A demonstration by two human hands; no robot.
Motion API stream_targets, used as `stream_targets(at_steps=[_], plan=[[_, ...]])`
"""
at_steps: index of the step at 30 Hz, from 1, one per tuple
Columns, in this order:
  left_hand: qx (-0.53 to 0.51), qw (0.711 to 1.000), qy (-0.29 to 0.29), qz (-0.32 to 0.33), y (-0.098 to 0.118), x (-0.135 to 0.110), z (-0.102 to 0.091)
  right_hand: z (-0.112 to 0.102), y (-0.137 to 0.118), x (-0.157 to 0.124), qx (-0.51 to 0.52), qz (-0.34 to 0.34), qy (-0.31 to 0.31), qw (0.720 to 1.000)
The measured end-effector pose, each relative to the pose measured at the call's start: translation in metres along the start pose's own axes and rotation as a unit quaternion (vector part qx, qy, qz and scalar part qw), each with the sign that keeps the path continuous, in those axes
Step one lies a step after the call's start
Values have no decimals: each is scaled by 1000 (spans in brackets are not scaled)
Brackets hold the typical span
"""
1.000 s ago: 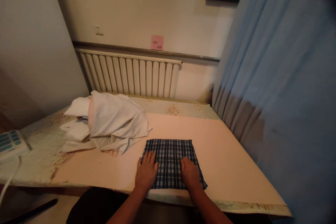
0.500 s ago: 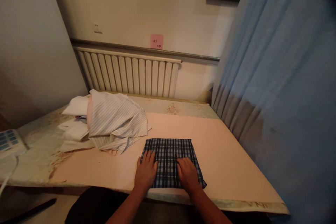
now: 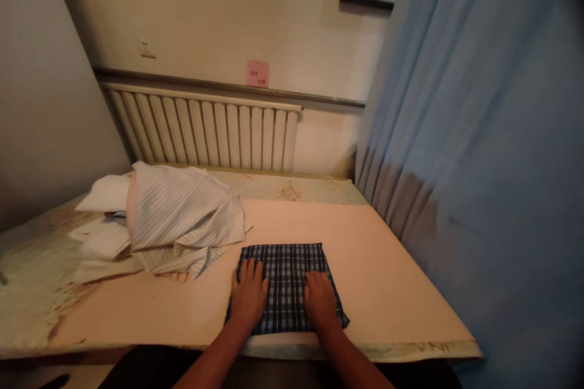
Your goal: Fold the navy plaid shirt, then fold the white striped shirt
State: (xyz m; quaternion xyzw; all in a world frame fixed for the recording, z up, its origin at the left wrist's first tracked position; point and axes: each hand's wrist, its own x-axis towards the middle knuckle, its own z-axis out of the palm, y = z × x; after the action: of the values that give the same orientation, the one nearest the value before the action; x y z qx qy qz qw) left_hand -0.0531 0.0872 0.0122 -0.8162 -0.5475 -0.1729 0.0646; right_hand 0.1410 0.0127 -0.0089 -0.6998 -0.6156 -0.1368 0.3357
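I'm pressing both hands flat, fingers spread: left hand (image 3: pixel 249 296) and right hand (image 3: pixel 319 302) are resting on the folded plaid cloth (image 3: pixel 286 273), which is stretching toward 12 o'clock on the desk (image 3: pixel 401 292).

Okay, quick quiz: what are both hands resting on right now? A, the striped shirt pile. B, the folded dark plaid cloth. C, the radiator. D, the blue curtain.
B: the left hand and right hand both lie flat on the folded dark plaid cloth near the table's front edge; the striped shirt pile sits apart to the left.
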Motion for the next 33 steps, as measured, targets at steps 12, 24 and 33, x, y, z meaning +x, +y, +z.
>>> stream_targets(at_steps=[12, 24, 33], plan=[[-55, 987, -61, 138, 45, 42, 27, 5, 2, -1, -15, -106, 15, 994], [-48, 996, -16, 78, 21, 66, 38, 19, 6, -2, -19, -67, -7, 998], [-31, 998, -25, 55, -3, 35, 34, 17, 4, -2, -23, -70, 4, 997]])
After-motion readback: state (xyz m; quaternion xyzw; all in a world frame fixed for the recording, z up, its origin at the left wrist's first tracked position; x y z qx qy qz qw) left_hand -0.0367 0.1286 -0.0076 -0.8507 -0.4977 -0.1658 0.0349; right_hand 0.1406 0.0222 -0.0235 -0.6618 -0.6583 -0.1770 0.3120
